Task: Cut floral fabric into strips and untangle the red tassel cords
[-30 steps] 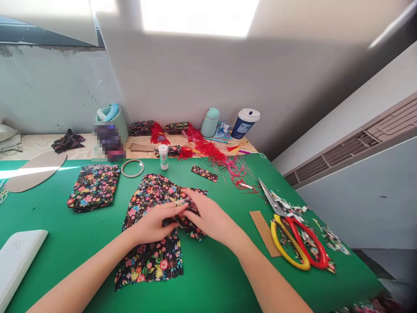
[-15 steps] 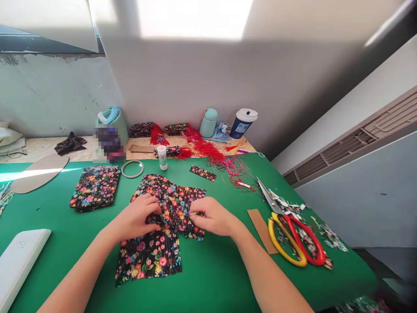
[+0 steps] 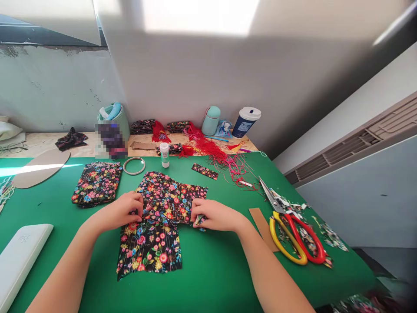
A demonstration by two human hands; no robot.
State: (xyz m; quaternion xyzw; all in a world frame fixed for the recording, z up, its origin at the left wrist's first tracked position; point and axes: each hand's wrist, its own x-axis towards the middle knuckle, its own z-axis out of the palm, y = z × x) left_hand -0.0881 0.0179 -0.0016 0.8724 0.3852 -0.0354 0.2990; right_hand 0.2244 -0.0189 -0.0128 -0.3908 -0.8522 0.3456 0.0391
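A piece of black floral fabric (image 3: 169,198) lies in front of me, partly over a second floral piece (image 3: 153,252) nearer to me. My left hand (image 3: 125,211) pinches the left edge of the upper fabric, fingers closed. At its right edge my right hand (image 3: 211,215) is closed on the same fabric, and a bit of cloth bunches out below the fingers. The lower edge between the hands looks folded up. A folded stack of floral fabric (image 3: 97,184) sits left of my left hand. Beyond the fabric stand a glue stick (image 3: 164,155) and a narrow floral strip (image 3: 204,171).
Scissors (image 3: 286,226) with red and yellow handles lie at right over fabric scraps, beside a cardboard strip (image 3: 262,228). A white power bank (image 3: 24,261) is at left. Red tassels (image 3: 215,152), a bottle (image 3: 211,121) and a cup (image 3: 246,122) line the back. A ring (image 3: 134,166) lies behind.
My left hand has moved left to the fabric's edge. The upper fabric's lower right part has been folded up, and the right hand has turned over it. The view has shifted slightly.
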